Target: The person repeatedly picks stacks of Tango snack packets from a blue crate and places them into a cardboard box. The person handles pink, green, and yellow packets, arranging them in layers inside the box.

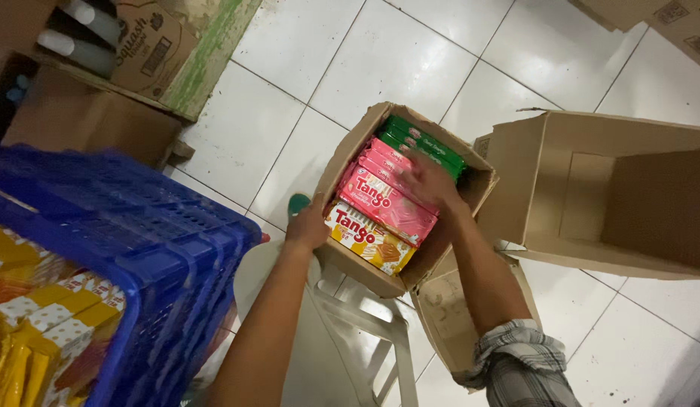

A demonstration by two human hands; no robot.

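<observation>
Reaching down with both forearms extended, the person works at an open cardboard box [365,260] resting on a white plastic stool [365,324] above the tiled floor [380,60]. Left hand [308,226] curls against the box's near side wall, fingers wrapped on its edge. Right hand [429,183], blurred, lies flat with fingers spread on the pink wafer packs [384,200] inside, beside green packs [425,143]. A blue crate [161,249] stands to the left.

White tiled floor [410,60] — empty cardboard box [621,196] on it.
</observation>
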